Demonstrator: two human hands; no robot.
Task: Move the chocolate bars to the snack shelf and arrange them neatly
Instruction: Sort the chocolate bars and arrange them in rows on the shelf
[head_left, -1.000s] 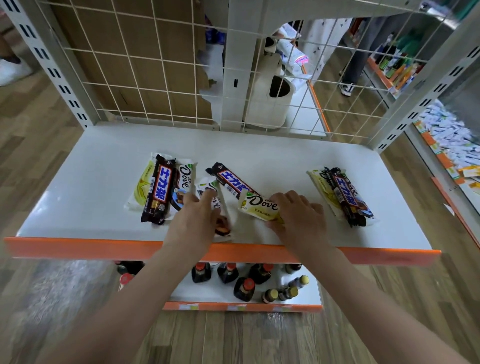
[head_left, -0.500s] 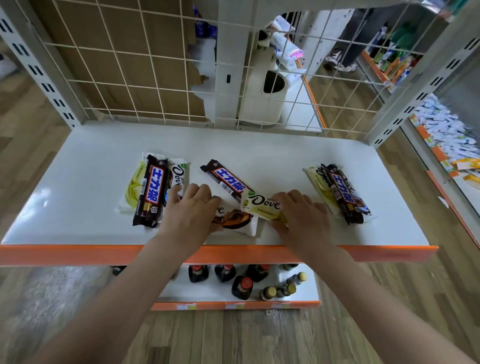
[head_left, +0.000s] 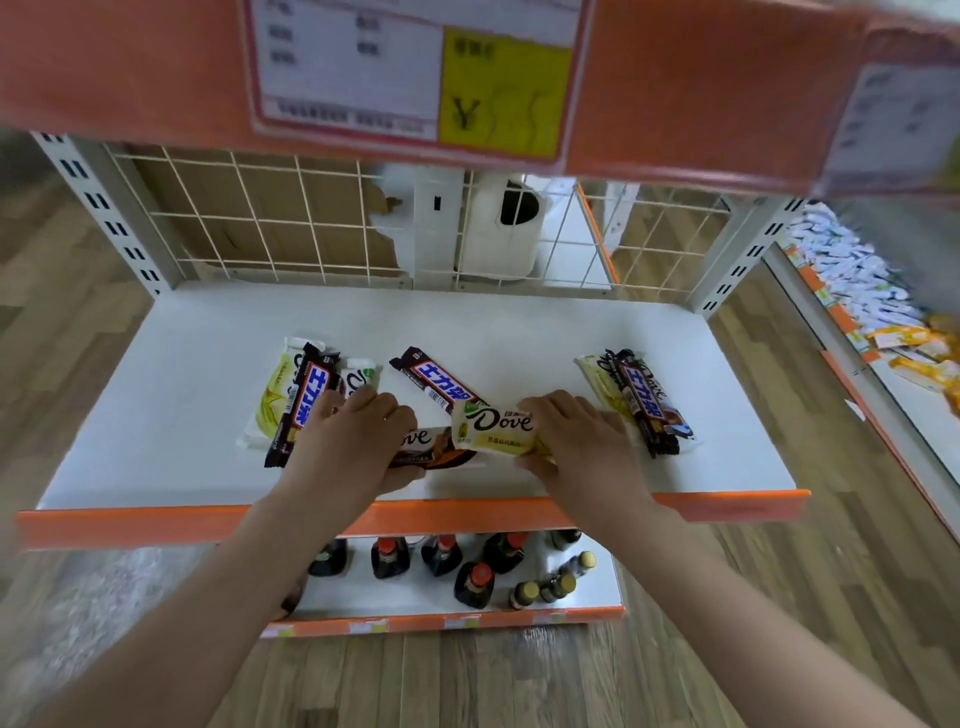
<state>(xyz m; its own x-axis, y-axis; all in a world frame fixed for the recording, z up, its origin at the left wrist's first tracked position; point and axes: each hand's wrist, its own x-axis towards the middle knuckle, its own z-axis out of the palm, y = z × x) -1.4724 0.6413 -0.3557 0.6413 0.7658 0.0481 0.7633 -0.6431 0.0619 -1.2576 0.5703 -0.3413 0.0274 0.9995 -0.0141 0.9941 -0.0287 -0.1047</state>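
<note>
On the white snack shelf (head_left: 182, 395), three groups of chocolate bars lie. My left hand (head_left: 353, 441) holds a brown-and-white Dove bar (head_left: 441, 449) near the front edge, thumb under it. My right hand (head_left: 576, 447) grips a yellow Dove bar (head_left: 493, 428) whose left end overlaps the brown one. A dark Snickers bar (head_left: 436, 379) lies diagonally just behind them. At the left sits a pile (head_left: 298, 400) of a yellow bar, a Snickers and a white Dove bar. At the right lies another pile (head_left: 639, 400) with a Snickers on top.
An orange rail (head_left: 130, 525) fronts the shelf and a wire grid (head_left: 260, 223) backs it. An upper shelf edge with a price label (head_left: 415, 73) hangs overhead. Several bottles (head_left: 441, 558) stand on the lower shelf. A neighbouring shelf with packets (head_left: 857, 286) is at the right.
My left hand turned the brown Dove bar from lengthwise to crosswise and slid it toward the front edge. The yellow Dove bar stayed in my right hand. The camera tilted up, showing the upper shelf.
</note>
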